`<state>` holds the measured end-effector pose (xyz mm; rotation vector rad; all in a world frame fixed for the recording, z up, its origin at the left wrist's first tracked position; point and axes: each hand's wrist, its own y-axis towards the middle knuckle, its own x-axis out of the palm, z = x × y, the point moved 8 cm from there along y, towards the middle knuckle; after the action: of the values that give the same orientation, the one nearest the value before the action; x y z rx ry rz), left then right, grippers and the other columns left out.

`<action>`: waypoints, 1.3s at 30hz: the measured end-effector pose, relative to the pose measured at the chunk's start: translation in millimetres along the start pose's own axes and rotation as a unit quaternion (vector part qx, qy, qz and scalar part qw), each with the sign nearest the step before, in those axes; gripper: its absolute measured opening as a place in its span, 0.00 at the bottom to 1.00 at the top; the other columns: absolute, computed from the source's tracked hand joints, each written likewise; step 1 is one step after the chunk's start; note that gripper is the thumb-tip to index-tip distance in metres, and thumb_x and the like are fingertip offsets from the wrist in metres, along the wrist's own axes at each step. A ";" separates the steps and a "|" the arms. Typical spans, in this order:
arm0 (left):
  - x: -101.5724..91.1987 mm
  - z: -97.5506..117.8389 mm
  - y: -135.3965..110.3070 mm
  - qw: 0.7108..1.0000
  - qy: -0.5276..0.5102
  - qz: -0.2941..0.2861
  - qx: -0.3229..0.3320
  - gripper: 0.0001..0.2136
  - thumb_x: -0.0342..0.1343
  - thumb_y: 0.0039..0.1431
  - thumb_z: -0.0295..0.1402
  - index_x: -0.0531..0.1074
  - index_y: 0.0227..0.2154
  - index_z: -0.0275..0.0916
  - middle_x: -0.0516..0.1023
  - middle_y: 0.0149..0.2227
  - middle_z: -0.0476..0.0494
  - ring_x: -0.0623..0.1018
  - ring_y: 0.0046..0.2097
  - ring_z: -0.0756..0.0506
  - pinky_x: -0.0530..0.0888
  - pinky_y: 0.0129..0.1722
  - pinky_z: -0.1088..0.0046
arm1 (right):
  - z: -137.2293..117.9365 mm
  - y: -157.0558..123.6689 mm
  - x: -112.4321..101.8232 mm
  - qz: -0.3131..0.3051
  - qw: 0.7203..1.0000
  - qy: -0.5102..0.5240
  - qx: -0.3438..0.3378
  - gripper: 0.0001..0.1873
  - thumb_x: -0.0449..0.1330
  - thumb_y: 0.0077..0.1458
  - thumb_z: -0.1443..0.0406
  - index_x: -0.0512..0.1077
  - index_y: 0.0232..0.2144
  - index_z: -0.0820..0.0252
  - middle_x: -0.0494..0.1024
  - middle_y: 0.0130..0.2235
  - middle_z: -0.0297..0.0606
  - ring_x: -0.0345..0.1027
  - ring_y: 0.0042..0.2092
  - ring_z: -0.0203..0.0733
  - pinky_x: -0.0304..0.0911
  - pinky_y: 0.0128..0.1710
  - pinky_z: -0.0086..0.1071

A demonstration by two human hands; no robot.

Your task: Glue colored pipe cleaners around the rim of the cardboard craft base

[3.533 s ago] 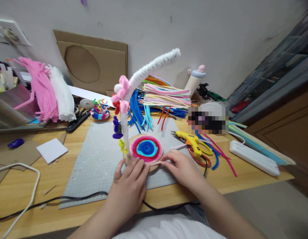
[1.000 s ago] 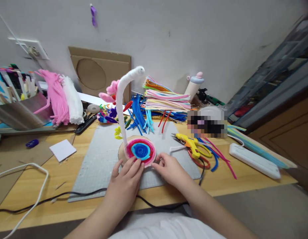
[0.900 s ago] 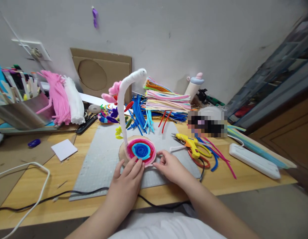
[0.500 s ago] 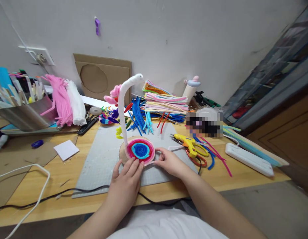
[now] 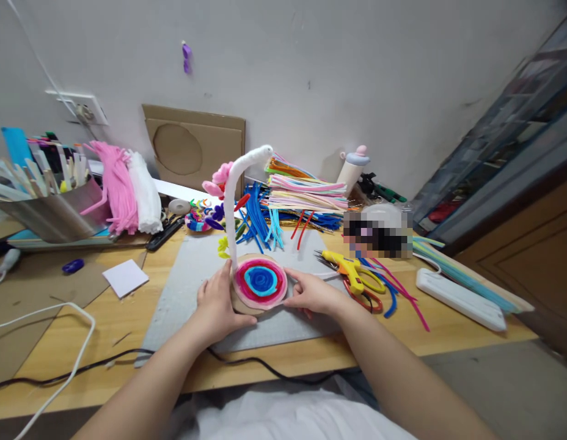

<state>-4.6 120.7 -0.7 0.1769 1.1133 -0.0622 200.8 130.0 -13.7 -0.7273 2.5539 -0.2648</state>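
- Lying between 2 hands: ringed disc (image 5: 260,282).
- Left hand (image 5: 217,305): half open, thumb spread, holding its left side.
- Right hand (image 5: 314,294): loosely curled, touching its right edge; grip unclear.

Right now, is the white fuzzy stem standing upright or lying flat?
Upright: the white fuzzy stem rises beside the coloured coil, its top curving over.

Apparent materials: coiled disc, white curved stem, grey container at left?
Coiled disc: probably chenille stems, matte, from its soft-edged coloured rings.
White curved stem: likely chenille wrap, soft matte surface; any core is hidden.
Grey container: likely metal, satin, from its streaky sheen.
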 end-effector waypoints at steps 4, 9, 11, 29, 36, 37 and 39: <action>-1.9 1.0 1.4 0.999 -0.030 -0.012 0.006 0.63 0.71 0.29 0.44 0.36 0.66 0.42 0.63 0.60 0.32 0.62 0.62 0.28 0.55 0.60 0.45 | -7.3 -3.4 2.0 -0.007 1.000 -0.001 -0.008 0.39 0.65 0.48 0.67 0.59 0.62 0.54 0.63 0.16 0.18 0.55 0.15 0.29 0.48 0.15 0.20; -13.7 0.7 -10.2 0.993 -0.094 -0.062 0.021 0.65 0.72 0.30 0.44 0.32 0.67 0.42 0.63 0.60 0.32 0.63 0.62 0.30 0.60 0.60 0.49 | -23.3 -26.5 6.6 0.001 1.000 0.006 -0.006 0.31 0.64 0.50 0.63 0.66 0.57 0.57 0.60 0.17 0.19 0.53 0.16 0.29 0.46 0.15 0.21; -17.0 2.5 -18.4 0.980 -0.169 -0.102 0.024 0.65 0.71 0.33 0.46 0.30 0.67 0.41 0.60 0.62 0.30 0.63 0.62 0.31 0.61 0.60 0.50 | -29.1 -41.0 7.2 0.013 1.000 0.004 0.005 0.30 0.64 0.50 0.62 0.67 0.56 0.57 0.59 0.17 0.20 0.53 0.16 0.30 0.46 0.15 0.22; -2.7 13.9 -64.5 0.922 -0.325 -0.210 0.006 0.69 0.59 0.32 0.68 0.21 0.66 0.40 0.53 0.67 0.28 0.56 0.67 0.33 0.53 0.64 0.50 | -50.0 -106.8 3.0 0.144 0.978 -0.140 0.056 0.23 0.65 0.49 0.56 0.74 0.49 0.50 0.70 0.23 0.30 0.61 0.26 0.37 0.51 0.24 0.27; -5.3 0.4 -83.4 0.950 -0.301 -0.080 -0.012 0.51 0.59 0.44 0.60 0.42 0.67 0.46 0.48 0.69 0.35 0.53 0.68 0.30 0.59 0.63 0.48 | -68.7 -102.0 -5.6 0.156 0.961 -0.217 0.069 0.19 0.64 0.48 0.49 0.76 0.43 0.46 0.76 0.28 0.33 0.66 0.29 0.42 0.51 0.26 0.29; -14.0 7.4 -85.2 0.958 -0.282 -0.051 0.007 0.48 0.60 0.48 0.57 0.43 0.67 0.49 0.48 0.69 0.38 0.53 0.68 0.31 0.60 0.62 0.48 | -70.7 -101.4 -5.5 0.157 0.958 -0.228 0.077 0.19 0.64 0.48 0.49 0.77 0.41 0.46 0.77 0.29 0.34 0.67 0.29 0.43 0.51 0.26 0.30; -38.2 29.8 -86.8 0.970 -0.228 0.022 0.079 0.44 0.61 0.52 0.50 0.44 0.66 0.51 0.51 0.68 0.40 0.55 0.67 0.33 0.61 0.62 0.49 | -75.3 -100.0 -4.5 0.160 0.951 -0.248 0.087 0.20 0.63 0.48 0.47 0.77 0.40 0.48 0.79 0.30 0.36 0.69 0.30 0.44 0.50 0.26 0.30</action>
<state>-7.1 28.6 36.8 0.3143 0.6444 -0.1444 212.3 52.4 84.0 -0.2577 2.0904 -0.1699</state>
